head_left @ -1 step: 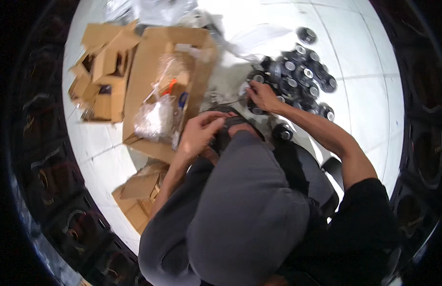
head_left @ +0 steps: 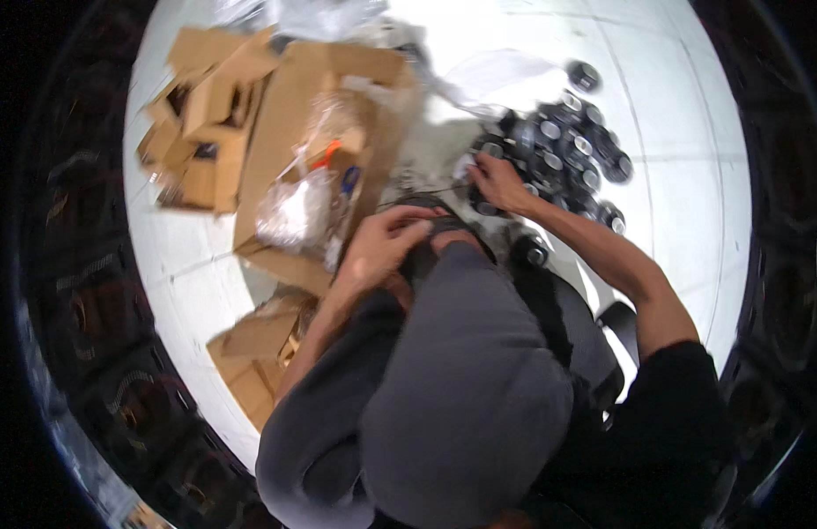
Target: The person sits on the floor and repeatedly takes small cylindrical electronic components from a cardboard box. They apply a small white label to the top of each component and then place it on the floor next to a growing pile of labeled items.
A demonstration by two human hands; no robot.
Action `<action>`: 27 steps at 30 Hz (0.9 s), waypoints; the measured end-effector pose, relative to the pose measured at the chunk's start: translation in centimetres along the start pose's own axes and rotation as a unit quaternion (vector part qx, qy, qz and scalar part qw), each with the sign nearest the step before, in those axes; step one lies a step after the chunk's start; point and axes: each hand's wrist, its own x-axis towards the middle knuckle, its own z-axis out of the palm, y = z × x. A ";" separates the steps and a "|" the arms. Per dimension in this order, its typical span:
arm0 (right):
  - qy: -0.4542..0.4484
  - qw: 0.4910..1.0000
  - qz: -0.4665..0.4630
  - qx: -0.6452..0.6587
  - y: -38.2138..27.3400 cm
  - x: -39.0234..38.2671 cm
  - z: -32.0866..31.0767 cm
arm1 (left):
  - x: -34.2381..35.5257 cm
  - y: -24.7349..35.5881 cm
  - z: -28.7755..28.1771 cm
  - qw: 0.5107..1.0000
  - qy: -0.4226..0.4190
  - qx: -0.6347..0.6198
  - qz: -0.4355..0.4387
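Note:
My left hand [head_left: 379,245] is bent beside my dark footwear [head_left: 417,262], thumb and fingers drawn together; what lies between the fingertips is too small to make out. Farther right, my right hand [head_left: 504,183] reaches to the near left side of a heap of black round parts [head_left: 549,163] with silvery centres. Its fingers are closed, and a small white piece [head_left: 463,166] shows at the fingertips; whether they grip it or a black part, I cannot tell. A thin dark line, like a cord [head_left: 442,189], runs across the floor between the two hands.
Left of my hands lies an open cardboard box [head_left: 259,198] with a clear plastic bag [head_left: 294,212] and orange and blue items. More cardboard boxes [head_left: 223,106] stand beyond it, another [head_left: 245,361] nearer. One black part [head_left: 534,250] sits by my leg, another [head_left: 583,76] behind the heap.
The whole view has shifted a little, so the boxes and the heap appear slightly farther right. Both hands keep nearly the same pose and place.

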 end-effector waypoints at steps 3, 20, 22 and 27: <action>0.015 0.999 -0.013 -0.040 -0.5 0.0 0.4 | -0.5 1.6 -0.3 0.997 -0.036 0.057 -0.037; 0.062 0.989 -0.081 0.105 -5.9 0.6 -4.0 | -28.0 -10.9 -8.4 0.666 0.746 -0.001 -0.008; 0.086 0.990 -0.060 0.091 -11.2 0.3 -4.9 | -30.5 -16.4 -8.6 0.690 0.682 0.105 -0.220; 0.121 0.967 -0.147 0.167 -22.0 -0.7 -7.8 | -30.7 -25.4 -6.8 0.768 0.379 0.280 -0.433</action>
